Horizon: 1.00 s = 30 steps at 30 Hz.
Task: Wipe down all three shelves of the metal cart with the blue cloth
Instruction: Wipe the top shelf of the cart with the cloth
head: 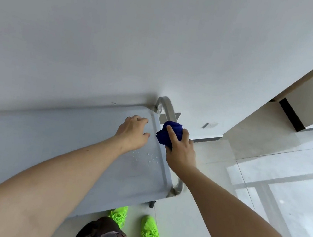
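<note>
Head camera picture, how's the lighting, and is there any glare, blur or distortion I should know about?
Head view: soft, even light with only faint shadows; bright window glare on the glossy floor tiles; wide-angle bending at the edges, so the forearms look oversized; the hands, the blue cloth and water droplets on the cart's top shelf are fairly sharp, the picture a little soft overall.

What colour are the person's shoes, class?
Neon green shoes, seen in the head view, on the floor beside the cart.
</note>
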Available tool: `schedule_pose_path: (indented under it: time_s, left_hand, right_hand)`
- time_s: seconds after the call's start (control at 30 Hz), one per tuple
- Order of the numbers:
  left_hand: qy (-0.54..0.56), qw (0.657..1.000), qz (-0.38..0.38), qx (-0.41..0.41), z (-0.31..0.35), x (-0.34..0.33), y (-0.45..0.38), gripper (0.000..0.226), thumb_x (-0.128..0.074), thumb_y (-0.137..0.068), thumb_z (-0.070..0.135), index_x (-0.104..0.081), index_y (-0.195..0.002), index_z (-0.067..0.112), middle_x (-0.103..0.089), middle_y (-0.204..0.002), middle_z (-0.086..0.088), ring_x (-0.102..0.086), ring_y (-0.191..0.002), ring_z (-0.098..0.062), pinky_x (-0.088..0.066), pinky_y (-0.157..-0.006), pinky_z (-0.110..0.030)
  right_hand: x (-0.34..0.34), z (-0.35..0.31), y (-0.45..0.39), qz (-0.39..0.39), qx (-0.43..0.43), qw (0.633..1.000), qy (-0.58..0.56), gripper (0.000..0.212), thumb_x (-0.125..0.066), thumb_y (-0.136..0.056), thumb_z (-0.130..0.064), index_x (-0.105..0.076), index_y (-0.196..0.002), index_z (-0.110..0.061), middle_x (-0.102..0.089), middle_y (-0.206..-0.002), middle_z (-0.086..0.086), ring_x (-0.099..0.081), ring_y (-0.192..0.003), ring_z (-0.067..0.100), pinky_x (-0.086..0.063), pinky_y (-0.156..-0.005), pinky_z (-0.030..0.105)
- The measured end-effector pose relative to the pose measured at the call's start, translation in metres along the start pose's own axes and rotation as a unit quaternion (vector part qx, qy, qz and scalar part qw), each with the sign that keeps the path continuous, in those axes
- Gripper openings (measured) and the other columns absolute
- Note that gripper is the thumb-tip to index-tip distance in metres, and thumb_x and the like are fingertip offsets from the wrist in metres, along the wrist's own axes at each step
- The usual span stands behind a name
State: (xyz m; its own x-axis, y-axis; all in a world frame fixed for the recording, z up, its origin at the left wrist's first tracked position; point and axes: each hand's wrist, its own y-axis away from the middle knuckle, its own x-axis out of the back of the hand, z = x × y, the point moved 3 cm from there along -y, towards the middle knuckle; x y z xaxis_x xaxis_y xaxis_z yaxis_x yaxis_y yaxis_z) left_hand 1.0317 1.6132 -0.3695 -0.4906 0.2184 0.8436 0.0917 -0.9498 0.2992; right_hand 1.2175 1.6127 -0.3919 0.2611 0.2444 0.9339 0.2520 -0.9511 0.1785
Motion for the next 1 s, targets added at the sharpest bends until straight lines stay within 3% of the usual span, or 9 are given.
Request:
schedule_pose_path:
  time_s: [0.37, 0.57, 0.77, 1.0]
  left_hand:
    - [0.001, 0.992, 0.007, 0.129, -0.005, -0.034, 0.084, 0.056, -0.053, -0.095, 0.037, -0.04, -0.146, 0.018, -0.039, -0.149, -0.006, -0.033, -0.137, -0.026, -0.039, -0.108, -0.043]
    - [-0.005, 0.99, -0.011, 0.143, -0.016, -0.045, 0.115, 0.056, -0.05, -0.096, 0.036, -0.036, -0.147, 0.017, -0.035, -0.151, -0.008, -0.032, -0.137, -0.029, -0.038, -0.108, -0.043]
    - [-0.011, 0.991, 0.002, 0.13, -0.037, -0.03, 0.13, 0.057, -0.051, -0.096, 0.037, -0.037, -0.147, 0.018, -0.036, -0.151, -0.008, -0.032, -0.137, -0.03, -0.037, -0.108, -0.043]
    - [0.017, 0.994, 0.033, 0.106, -0.054, -0.012, 0.148, 0.057, -0.053, -0.095, 0.039, -0.039, -0.147, 0.018, -0.04, -0.148, -0.009, -0.034, -0.136, -0.029, -0.038, -0.109, -0.044]
  right_hand:
    - [0.001, 0.006, 0.012, 0.04, 0.032, 0.992, -0.114, 0.048, -0.044, -0.105, -0.017, -0.036, -0.151, -0.028, -0.017, -0.163, 0.008, -0.031, -0.134, 0.037, -0.043, -0.093, 0.044]
    - [0.007, 0.001, 0.022, 0.063, 0.058, 0.986, -0.143, 0.045, -0.044, -0.106, -0.017, -0.04, -0.15, -0.028, -0.021, -0.163, 0.006, -0.024, -0.141, 0.034, -0.04, -0.103, 0.048]
    - [0.014, -0.012, 0.039, 0.093, 0.066, 0.983, -0.142, 0.045, -0.046, -0.105, -0.017, -0.042, -0.148, -0.026, -0.029, -0.16, 0.007, -0.033, -0.138, 0.033, -0.035, -0.109, 0.048]
    - [0.013, -0.041, 0.066, 0.109, 0.082, 0.978, -0.155, 0.045, -0.049, -0.103, -0.014, -0.044, -0.147, -0.023, -0.04, -0.15, 0.007, -0.052, -0.115, 0.031, -0.045, -0.089, 0.041]
